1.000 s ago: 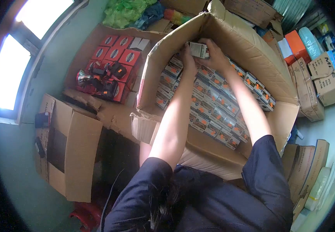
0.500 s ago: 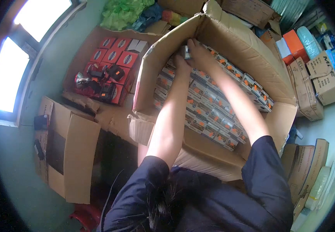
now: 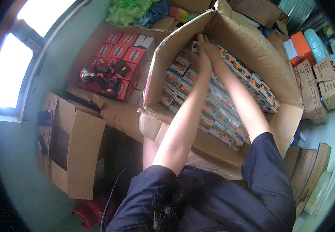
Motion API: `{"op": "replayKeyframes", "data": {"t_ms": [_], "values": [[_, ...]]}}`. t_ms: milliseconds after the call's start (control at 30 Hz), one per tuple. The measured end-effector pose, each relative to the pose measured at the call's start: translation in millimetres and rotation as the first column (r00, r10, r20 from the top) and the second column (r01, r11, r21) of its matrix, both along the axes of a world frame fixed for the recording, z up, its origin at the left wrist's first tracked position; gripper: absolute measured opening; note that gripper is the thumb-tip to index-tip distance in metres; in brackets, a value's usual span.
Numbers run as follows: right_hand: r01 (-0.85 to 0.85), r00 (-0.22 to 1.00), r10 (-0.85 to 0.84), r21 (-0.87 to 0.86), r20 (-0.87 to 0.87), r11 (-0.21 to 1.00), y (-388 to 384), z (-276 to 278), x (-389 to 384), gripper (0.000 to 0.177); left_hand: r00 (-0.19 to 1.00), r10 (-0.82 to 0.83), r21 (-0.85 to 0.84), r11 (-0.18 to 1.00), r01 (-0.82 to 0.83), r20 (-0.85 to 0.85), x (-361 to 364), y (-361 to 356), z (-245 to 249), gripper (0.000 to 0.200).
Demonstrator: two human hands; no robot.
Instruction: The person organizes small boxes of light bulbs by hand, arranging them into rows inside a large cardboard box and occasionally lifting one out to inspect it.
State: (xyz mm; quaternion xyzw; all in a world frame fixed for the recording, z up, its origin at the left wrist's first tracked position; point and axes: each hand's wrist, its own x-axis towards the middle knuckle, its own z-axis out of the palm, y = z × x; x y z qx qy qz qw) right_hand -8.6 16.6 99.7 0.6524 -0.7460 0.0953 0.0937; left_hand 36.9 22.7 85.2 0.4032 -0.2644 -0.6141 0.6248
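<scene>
So the little printed box (image 3: 195, 46) is near the far corner of the big carton (image 3: 252, 44), just left of the left hand (image 3: 202, 58), with the right hand (image 3: 214, 54) farther off. Fingers overlap, so can't tell the grip or its long axis. Slick labelled boxes (image 3: 183, 88) sit in rows inside creased cardboard.

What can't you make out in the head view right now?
Head view: whether the left hand touches the small white box; the hand hides it.
Head view: lettering on the orange stickers; too small.
Head view: top of the green plastic bag; cut off by the upper edge.
</scene>
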Motion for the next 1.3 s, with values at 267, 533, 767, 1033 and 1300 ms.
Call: {"op": "replayKeyframes", "data": {"t_ms": [267, 533, 767, 1033, 1300], "values": [[-0.174, 0.873, 0.214, -0.13, 0.439, 0.976, 30.1, 21.3, -22.1, 0.047, 0.999, -0.043, 0.133, 0.99, 0.04, 0.02, -1.9, -7.6, -16.7, 0.039], [-0.196, 0.929, 0.256, -0.232, 0.267, 0.953, 26.6, -1.8, -33.5, 0.053, 0.998, -0.057, 0.145, 0.987, 0.061, -0.036, -5.8, -30.1, -35.1, 0.033], [-0.14, 0.915, 0.216, -0.234, 0.342, 0.962, 21.1, -15.6, -41.4, 0.058, 1.0, 0.004, 0.235, 0.972, 0.002, -0.027, -38.7, -78.4, -97.2, 0.034], [-0.013, 0.995, 0.032, -0.2, 0.09, 0.98, 21.4, -0.5, -24.1, 0.055, 0.969, -0.072, 0.267, 0.954, 0.136, -0.237, -65.2, -114.7, -160.0, 0.033], [-0.086, 0.993, 0.071, -0.175, -0.09, 0.981, 15.0, 3.0, -10.6, 0.049, 0.999, 0.012, 0.138, 0.99, -0.016, 0.032, -3.7, -46.8, -36.7, 0.027]]}}
